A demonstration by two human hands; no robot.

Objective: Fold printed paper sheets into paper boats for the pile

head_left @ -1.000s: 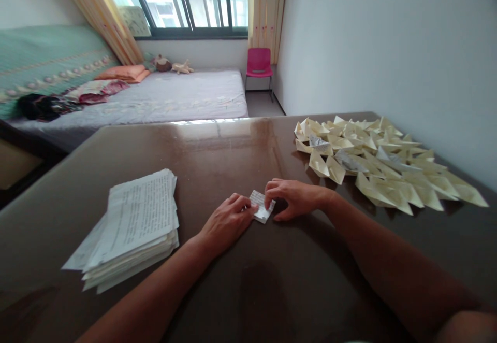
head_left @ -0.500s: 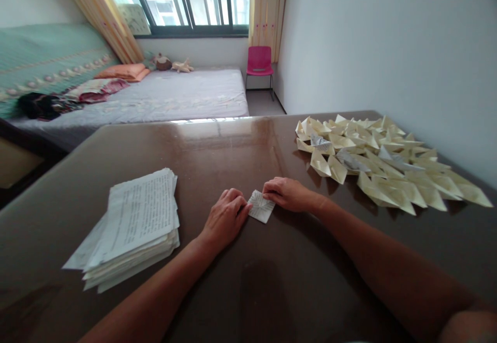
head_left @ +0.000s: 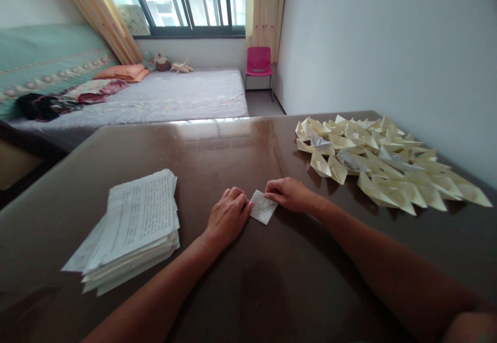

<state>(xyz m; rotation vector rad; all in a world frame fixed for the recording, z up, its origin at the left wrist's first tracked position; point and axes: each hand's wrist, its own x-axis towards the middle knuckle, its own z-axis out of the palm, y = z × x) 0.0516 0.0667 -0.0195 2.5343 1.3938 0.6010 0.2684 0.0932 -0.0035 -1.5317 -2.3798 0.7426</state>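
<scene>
A small folded paper square (head_left: 263, 209) with printed lines lies on the brown table (head_left: 217, 161), turned so that one corner points away from me. My left hand (head_left: 230, 212) is closed at its left corner, with thumb and fingertips on the edge. At the upper right edge, my right hand (head_left: 288, 194) pinches the paper between thumb and curled fingers. The fingertips partly cover the paper's edges.
A stack of printed sheets (head_left: 135, 224) lies on the left of the table. Many folded paper boats (head_left: 373, 146), mostly cream, stand at the right near the wall (head_left: 373, 47). Beyond the table are a bed (head_left: 194, 91) and a pink chair (head_left: 259, 62).
Both hands and the folded paper have shifted very slightly to the right. The grip on the paper looks the same.
</scene>
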